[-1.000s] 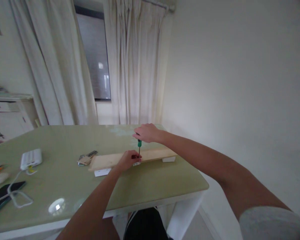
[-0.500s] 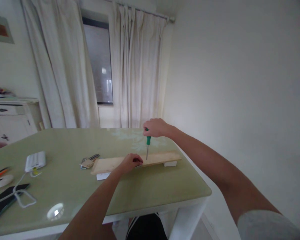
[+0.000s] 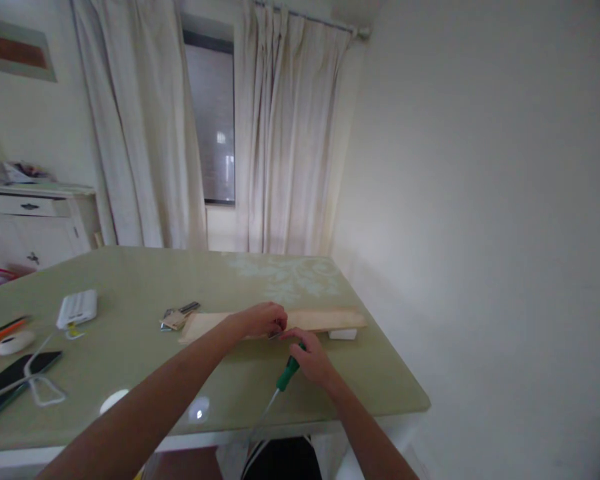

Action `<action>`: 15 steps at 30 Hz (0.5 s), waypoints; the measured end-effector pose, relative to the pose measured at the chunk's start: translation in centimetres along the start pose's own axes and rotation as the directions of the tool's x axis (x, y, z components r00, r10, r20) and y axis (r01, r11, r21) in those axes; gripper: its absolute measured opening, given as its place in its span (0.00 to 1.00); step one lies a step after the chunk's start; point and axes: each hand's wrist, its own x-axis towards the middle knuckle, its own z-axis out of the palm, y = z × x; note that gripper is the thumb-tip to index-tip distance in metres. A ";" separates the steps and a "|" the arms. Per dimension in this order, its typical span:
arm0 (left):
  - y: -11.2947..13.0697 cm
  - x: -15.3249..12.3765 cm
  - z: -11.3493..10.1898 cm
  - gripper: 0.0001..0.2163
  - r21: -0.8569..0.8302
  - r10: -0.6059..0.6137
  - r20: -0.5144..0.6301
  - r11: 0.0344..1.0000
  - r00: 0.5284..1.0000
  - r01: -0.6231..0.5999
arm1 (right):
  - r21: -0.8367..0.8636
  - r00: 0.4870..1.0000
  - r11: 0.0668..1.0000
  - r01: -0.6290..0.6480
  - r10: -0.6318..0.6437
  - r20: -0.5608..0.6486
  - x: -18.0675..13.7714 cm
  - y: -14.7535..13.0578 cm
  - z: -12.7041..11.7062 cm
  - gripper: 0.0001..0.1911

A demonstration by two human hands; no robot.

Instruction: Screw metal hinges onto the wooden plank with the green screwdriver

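A pale wooden board [image 3: 330, 318] lies raised across the table, with a white block [image 3: 343, 334] under its right end. My left hand [image 3: 261, 319] is closed at the middle of the board's near edge. A small metallic piece [image 3: 276, 335] shows beneath its fingertips; its kind is too small to tell. My right hand [image 3: 311, 357] grips a green-handled screwdriver [image 3: 287, 375], its shaft tilted down toward me. The right index finger reaches out to the board's edge, close to the left fingertips.
Flat metal and wooden pieces [image 3: 179, 317] lie left of the board. Farther left are a white power bank [image 3: 78, 309] with a cable, a round white object [image 3: 15, 343], an orange pencil-like object [image 3: 3, 334] and a black phone-like slab [image 3: 17, 380]. A wall stands beyond the table's [image 3: 380, 393] right side.
My right hand has come down from above the board toward me, and the screwdriver now tilts with its tip toward me. My left hand stays at the board's edge. The view has shifted slightly.
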 end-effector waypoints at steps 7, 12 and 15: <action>0.4 -0.4 -1.3 0.08 0.287 0.167 0.084 0.940 0.982 -0.184 | 0.102 0.999 0.994 -0.030 0.025 0.042 2.0 1.1 3.5 0.28; 0.2 -0.1 -1.6 0.07 0.406 0.283 0.139 0.858 0.949 -0.315 | 0.103 0.998 0.994 -0.044 0.039 0.046 1.6 1.2 4.1 0.28; 0.0 0.0 -1.9 0.06 0.434 0.347 0.171 0.813 0.922 -0.387 | 0.084 0.998 0.996 -0.033 0.028 0.055 0.9 1.2 4.3 0.28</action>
